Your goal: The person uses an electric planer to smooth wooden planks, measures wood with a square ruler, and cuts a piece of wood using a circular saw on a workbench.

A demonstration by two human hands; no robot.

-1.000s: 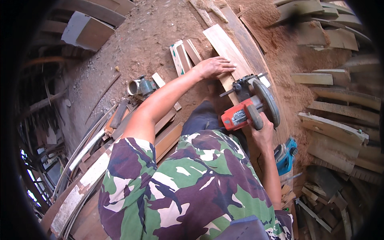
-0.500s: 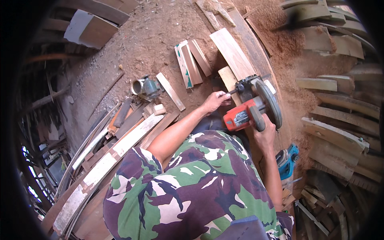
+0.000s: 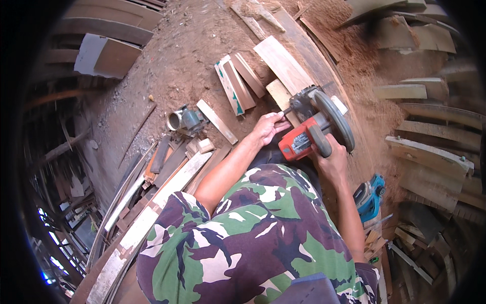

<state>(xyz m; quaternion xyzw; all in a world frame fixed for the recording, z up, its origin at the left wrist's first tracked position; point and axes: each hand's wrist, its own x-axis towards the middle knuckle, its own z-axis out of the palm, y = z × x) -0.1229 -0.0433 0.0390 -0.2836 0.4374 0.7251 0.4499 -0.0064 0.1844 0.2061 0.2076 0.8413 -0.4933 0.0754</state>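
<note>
A red and black circular saw (image 3: pixel 301 142) rests at the near end of a pale board (image 3: pixel 285 64) on the bench. My right hand (image 3: pixel 331 159) is wrapped round its rear handle, below the big dark round blade guard (image 3: pixel 334 119). On the saw's left side, my left hand (image 3: pixel 268 127) pinches a thin dark rod between thumb and forefinger, its other fingers loosely bent. Beneath the front of the saw lies a shorter yellowish wood block (image 3: pixel 278 94). The guard and body hide the blade and the cut line.
A blue power tool (image 3: pixel 372 197) sits by my right forearm. To the left are several short boards (image 3: pixel 230 83), a loose strip (image 3: pixel 216 121), a greenish-grey machine part (image 3: pixel 185 120) and a long pile of planks (image 3: pixel 136 223). Curved timber pieces (image 3: pixel 430 152) and sawdust line the right.
The view has shifted slightly, moving the bench and saw a little leftward in the picture. My left fingers are somewhat straighter at the rod. Both hands stay on the saw.
</note>
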